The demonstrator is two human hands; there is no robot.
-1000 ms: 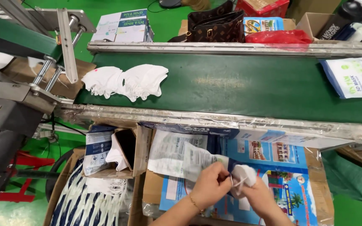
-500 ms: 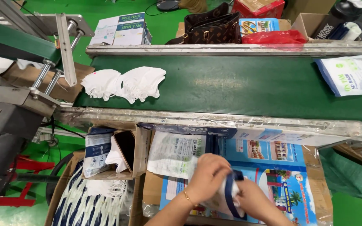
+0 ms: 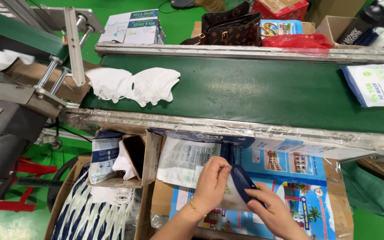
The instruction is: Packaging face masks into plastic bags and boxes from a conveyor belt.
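My left hand (image 3: 210,184) and my right hand (image 3: 274,213) together grip a plastic pouch (image 3: 241,186) with a dark blue top edge, held over a printed cardboard surface (image 3: 298,195) below the belt. The right hand's fingers pinch the blue strip at the pouch's mouth. The left hand presses on the pouch's white body. A stack of flat empty pouches (image 3: 183,160) lies just left of the hands. Two piles of white face masks (image 3: 132,84) rest on the green conveyor belt (image 3: 254,93) at its left end.
A filled mask pouch (image 3: 376,84) lies at the belt's right end. Behind the belt stand a brown handbag (image 3: 230,29), boxes and a red bag (image 3: 296,41). A grey machine (image 3: 5,120) stands at left. A cardboard box (image 3: 121,160) holds pouches and a phone.
My hands have closed over the pouch; the white mask seen between them earlier is now hidden inside it, and the blue edge is being pinched. The masks on the belt have not moved.
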